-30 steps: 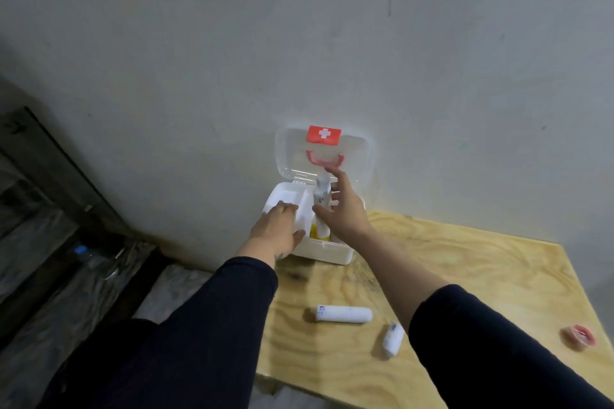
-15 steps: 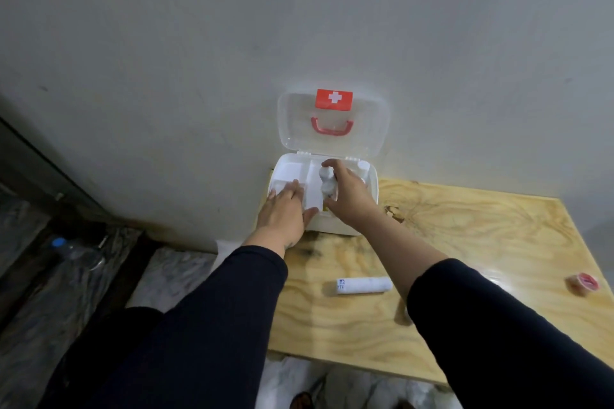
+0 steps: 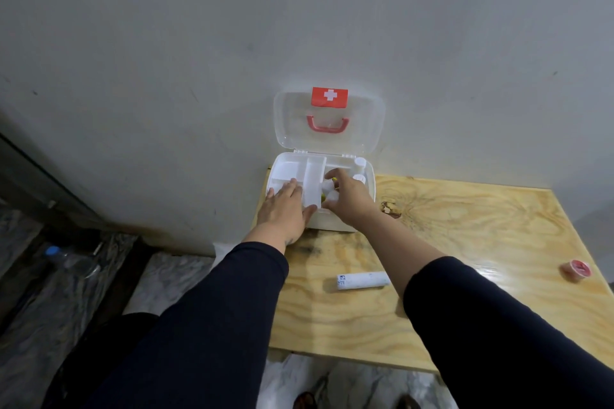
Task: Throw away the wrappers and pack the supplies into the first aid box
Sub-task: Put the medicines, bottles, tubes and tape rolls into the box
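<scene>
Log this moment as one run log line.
phase: packing | right hand: setting white bottle into first aid box | left hand: flat on box tray | on table: white roll, pink tape

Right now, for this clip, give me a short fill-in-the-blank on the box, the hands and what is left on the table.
1. The lid of the first aid box stands ____.
2. The left hand lies flat on the box's ____ side.
3. The right hand reaches ____ the box.
4. The white roll lies on the ____.

Missing words: open; left; into; table
</scene>
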The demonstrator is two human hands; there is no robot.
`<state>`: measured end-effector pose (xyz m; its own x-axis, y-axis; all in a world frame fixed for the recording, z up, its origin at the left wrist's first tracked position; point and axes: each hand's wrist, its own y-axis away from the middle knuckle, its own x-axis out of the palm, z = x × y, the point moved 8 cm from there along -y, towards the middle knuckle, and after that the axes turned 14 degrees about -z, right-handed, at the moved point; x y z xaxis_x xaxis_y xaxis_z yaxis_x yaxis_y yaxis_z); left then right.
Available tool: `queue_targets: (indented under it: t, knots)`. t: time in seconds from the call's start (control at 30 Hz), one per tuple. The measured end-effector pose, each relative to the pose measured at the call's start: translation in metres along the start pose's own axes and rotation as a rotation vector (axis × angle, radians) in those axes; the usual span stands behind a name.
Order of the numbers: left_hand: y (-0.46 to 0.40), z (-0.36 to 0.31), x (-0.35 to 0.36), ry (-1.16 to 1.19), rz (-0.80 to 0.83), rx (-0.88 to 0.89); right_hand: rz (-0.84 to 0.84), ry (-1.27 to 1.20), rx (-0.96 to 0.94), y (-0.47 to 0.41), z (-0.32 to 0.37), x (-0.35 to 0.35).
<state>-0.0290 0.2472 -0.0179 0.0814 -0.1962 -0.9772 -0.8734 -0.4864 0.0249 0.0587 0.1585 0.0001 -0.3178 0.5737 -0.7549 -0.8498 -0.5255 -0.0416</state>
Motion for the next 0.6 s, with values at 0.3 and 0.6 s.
queue_targets:
  t: [0.3,0.6]
  knots:
    - [-0.013,-0.034,-0.045,0.025,-0.045,0.052,-0.116,-0.021,-0.085,0.009,0.009,-0.055]
    - [-0.004,-0.13,-0.035,0.108,-0.022,0.215,-0.168,0.056,0.091,0.048,-0.065,-0.126]
